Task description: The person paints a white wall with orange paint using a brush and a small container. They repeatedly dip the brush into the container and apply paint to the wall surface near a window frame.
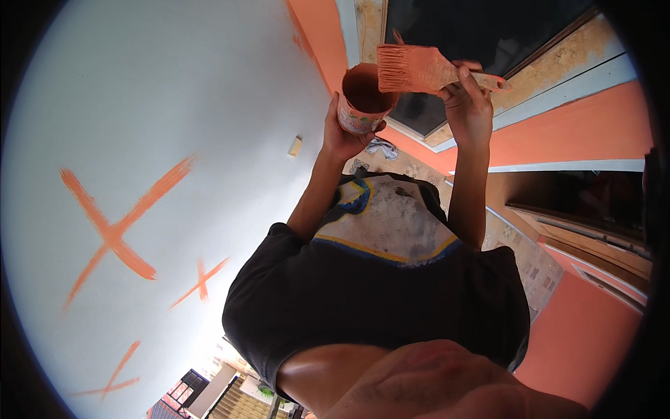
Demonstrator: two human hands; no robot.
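Note:
My left hand holds a small paint can, its fingers wrapped around the lower side. The can's rim and inside are coated with orange paint; how much it holds is too dark to tell. My right hand grips a wide flat paintbrush by its handle. Orange paint covers the bristles and ferrule, and a few stray bristles stick up. The bristle end points left, overlapping the can's right rim in view; I cannot tell whether they touch.
To the left, a pale wall bears several orange painted crosses and a small switch plate. A dark window in a wooden frame stands ahead. Orange wall lies right. A crumpled cloth rests on the patterned tile floor.

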